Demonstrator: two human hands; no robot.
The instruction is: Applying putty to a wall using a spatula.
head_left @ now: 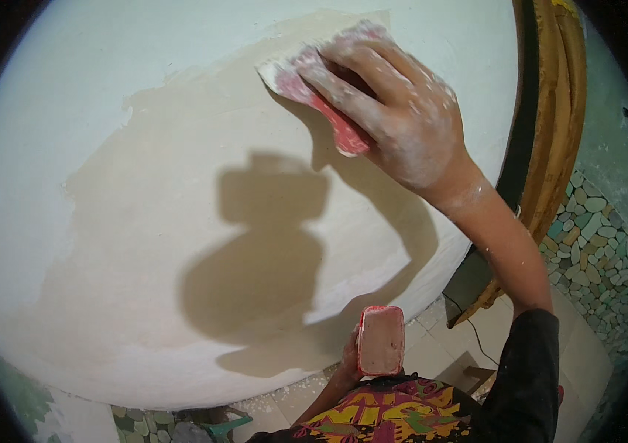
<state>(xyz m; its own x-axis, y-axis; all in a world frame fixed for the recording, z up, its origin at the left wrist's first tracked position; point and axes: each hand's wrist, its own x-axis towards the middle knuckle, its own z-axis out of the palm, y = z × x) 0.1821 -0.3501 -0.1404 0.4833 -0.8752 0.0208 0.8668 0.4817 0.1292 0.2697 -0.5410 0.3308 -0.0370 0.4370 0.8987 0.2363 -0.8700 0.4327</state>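
Note:
My right hand (410, 111), dusted with white, grips a red sponge (347, 133) smeared with white paste. It presses the sponge against a large white curved surface (70, 74), at the upper edge of a damp-looking beige patch (144, 192). Low in the picture, my left hand (348, 360) is wrapped round the side of a small red rectangular tub (382, 343), in front of my body. Murky pinkish-brown liquid seems to fill the tub. Most of my left hand's fingers are hidden behind it.
A curved brown wooden edge (550, 111) runs along the right of the white surface. Beyond it is a pebble-mosaic floor (594, 244). Pale tiles (417, 354) with a thin dark cable (480, 340) lie below. A green object (227, 427) sits at the bottom left. My shadow falls across the surface.

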